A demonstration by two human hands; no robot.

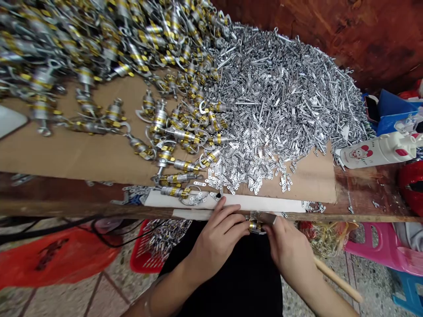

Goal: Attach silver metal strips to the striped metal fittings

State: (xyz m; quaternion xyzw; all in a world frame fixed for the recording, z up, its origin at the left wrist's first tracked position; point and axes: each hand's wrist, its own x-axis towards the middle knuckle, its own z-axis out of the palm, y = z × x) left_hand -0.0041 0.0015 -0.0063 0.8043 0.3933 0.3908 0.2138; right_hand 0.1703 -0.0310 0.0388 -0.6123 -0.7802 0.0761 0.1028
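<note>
My left hand [220, 240] is closed, its fingertips gripping a small silver metal fitting with a yellow band [254, 225] at the table's front edge. My right hand [291, 244] is closed round a hammer, close to its grey metal head [267, 218]. The hammer's wooden handle [340, 279] comes out below my right wrist. The head lies right by the fitting; whether they touch I cannot tell. Just beyond my hands, a white strip [264, 203] runs along the edge, with similar banded fittings [173, 191] at its left end.
A large heap of small silver plates and pins [280, 97] covers the cardboard [313, 176]. Banded fittings [155, 39] pile up at the back left. A white bottle [373, 151] lies at the right. Below are a red basket [139, 255] and a pink stool [373, 251].
</note>
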